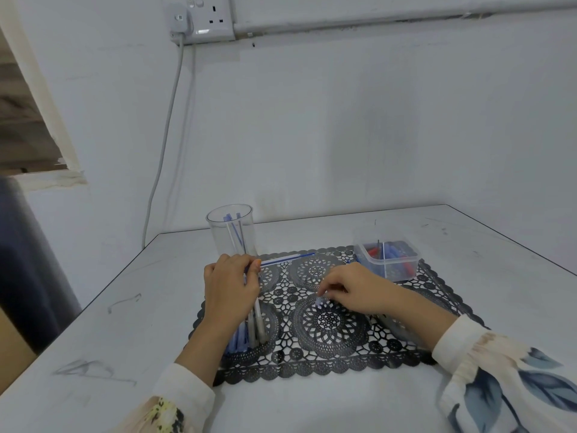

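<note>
My left hand [229, 287] grips a clear pen with a blue refill [287, 258] that sticks out to the right, just in front of a clear plastic cup [230, 231] holding a few blue pens. Under my left wrist lies a bunch of blue and clear pens [249, 334] on the black lace placemat [331, 367]. My right hand [356, 290] pinches a small pale blue pen cap [320, 300] above the middle of the mat.
A clear plastic box [387, 260] with red and blue pen caps stands at the mat's back right corner. The white table [93, 323] meets a white wall behind. A cable hangs from a wall socket [204, 18] down past the table's left rear.
</note>
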Motion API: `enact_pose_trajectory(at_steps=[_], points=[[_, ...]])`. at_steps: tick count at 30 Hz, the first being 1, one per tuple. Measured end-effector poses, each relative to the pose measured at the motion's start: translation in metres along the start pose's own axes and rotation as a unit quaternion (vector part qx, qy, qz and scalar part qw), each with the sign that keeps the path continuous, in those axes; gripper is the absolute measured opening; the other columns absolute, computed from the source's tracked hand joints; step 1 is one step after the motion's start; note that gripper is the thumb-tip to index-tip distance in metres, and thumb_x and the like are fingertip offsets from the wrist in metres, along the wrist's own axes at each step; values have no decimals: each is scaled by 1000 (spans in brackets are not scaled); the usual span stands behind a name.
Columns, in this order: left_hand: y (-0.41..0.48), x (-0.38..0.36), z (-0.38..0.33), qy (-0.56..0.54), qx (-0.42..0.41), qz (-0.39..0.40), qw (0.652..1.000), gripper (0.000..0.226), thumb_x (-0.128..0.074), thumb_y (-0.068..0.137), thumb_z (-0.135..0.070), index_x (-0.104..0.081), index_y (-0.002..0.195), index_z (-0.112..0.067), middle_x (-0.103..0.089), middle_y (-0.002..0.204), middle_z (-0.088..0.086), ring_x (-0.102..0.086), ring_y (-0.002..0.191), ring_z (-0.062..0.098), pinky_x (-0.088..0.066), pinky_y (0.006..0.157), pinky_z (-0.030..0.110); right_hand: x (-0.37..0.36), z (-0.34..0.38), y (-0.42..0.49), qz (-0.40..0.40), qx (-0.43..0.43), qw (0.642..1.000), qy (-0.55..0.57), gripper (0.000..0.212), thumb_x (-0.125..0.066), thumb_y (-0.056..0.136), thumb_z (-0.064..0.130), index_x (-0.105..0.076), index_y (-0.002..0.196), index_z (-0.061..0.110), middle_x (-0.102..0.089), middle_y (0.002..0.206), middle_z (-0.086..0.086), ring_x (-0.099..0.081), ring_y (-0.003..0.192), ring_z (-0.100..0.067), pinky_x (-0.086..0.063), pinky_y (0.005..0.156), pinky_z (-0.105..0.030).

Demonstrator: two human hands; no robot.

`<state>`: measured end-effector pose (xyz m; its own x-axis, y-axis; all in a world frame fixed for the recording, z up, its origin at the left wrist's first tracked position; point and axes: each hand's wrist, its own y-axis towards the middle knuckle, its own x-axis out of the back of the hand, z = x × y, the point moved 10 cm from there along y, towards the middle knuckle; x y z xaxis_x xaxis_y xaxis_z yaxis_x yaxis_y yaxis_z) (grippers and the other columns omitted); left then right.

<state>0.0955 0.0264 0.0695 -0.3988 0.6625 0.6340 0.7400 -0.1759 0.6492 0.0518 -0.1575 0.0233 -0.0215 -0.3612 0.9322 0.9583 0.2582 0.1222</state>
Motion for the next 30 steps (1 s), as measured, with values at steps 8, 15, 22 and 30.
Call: enact_pose_trajectory(at_steps=[8,15,22,30], points=[[1,-1,0,4,-1,1,1000,20,-52,94,-23,-68,83,-19,-55,71,-12,-46,78,13,-22,79,29,-21,17,2,41,33,997,-50,28,-58,92,23,-63,119,21,-55,105,-1,-51,87,-10,-39,80,-21],[0,-1,-1,4,2,8,1000,21,-50,95,-24,-68,85,-18,-55,73,-11,-48,81,14,-22,79,29,-14,16,4,-14,16,999,-29,17,-60,90,20,-70,102,16,-59,96,4,-54,87,-8,-40,83,-19],[0,-3,1,5,7,15,1000,22,-50,95,-25,-68,84,-19,-52,69,-13,-50,80,17,-23,79,30,-7,5,4,-62,-7,998,-27,14,-59,89,18,-68,101,16,-64,94,1,-54,81,-7,-39,73,-15],[0,-5,2,11,6,17,1000,22,-50,95,-24,-68,84,-19,-50,68,-14,-46,77,14,-23,78,30,-17,4,9,-39,-20,998,-48,25,-50,95,14,-66,115,14,-57,111,-4,-54,103,-18,-41,89,-26]])
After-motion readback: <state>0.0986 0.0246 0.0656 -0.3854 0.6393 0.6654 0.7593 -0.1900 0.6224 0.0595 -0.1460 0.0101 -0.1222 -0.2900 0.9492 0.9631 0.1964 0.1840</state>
